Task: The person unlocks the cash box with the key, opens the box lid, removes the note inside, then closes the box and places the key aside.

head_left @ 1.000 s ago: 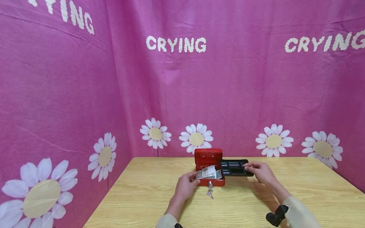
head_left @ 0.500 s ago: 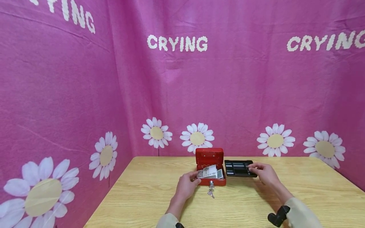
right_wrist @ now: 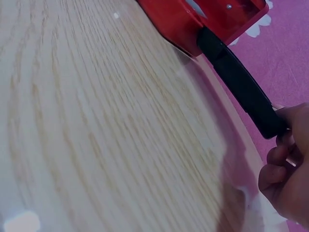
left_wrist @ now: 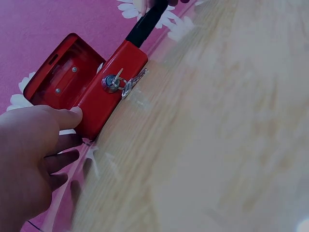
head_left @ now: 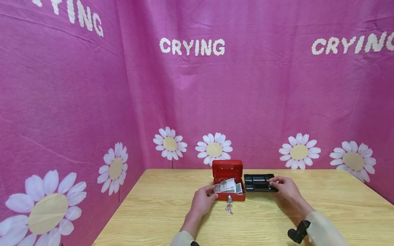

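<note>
1. Pinching black tray (head_left: pixel 261 190) tightly with right hand (head_left: pixel 287 188), lower right, underside fingers partly hidden.
2. Gripping red cash box (head_left: pixel 222 197) by its left corner, lower centre, with left hand (head_left: pixel 201 202).
3. Holding banknotes (head_left: pixel 227 185) inside, print unreadable.

the person is wearing long sleeves in a plain, pale cream: the right sleeve (head_left: pixel 326 230) is stopping short of the bare right hand (head_left: pixel 287 188), and the left sleeve (head_left: pixel 181 238) is showing the same cream cloth below the bare left hand (head_left: pixel 201 201). at the edge of the right sleeve a black wrist fitting (head_left: pixel 303 228) is standing out, chunky and bent, with a rounded stub (head_left: pixel 292 235) at its end. by the left sleeve a small black piece (head_left: pixel 194 243) is peeking in, the lower border of the head view cutting off the rest.
</note>
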`<state>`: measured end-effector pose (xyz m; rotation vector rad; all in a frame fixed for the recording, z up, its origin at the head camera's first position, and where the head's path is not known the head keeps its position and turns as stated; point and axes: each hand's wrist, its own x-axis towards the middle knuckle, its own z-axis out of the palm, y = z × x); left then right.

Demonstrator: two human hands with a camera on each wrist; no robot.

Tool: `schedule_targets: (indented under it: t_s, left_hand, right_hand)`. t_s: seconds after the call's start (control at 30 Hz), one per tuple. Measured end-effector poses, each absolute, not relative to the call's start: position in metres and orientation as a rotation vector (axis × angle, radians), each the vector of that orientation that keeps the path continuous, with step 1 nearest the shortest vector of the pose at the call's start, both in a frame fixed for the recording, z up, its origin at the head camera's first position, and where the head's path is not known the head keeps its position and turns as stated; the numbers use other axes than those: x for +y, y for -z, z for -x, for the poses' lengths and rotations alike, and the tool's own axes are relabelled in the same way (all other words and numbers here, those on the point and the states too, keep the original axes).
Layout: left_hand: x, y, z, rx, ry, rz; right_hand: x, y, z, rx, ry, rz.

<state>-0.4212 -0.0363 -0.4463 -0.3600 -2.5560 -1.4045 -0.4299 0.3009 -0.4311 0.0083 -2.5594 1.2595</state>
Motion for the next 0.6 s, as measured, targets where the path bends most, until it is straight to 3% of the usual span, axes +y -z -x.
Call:
schedule_targets:
  t_s: [0.6]
  left_hand:
    - [-0.0392, 0.4444, 0.4244, -2.533, 1.473, 0.389]
  right_hand:
    - [0.3043, 0.4371, 0.4392, -2.622, -1.113, -0.064]
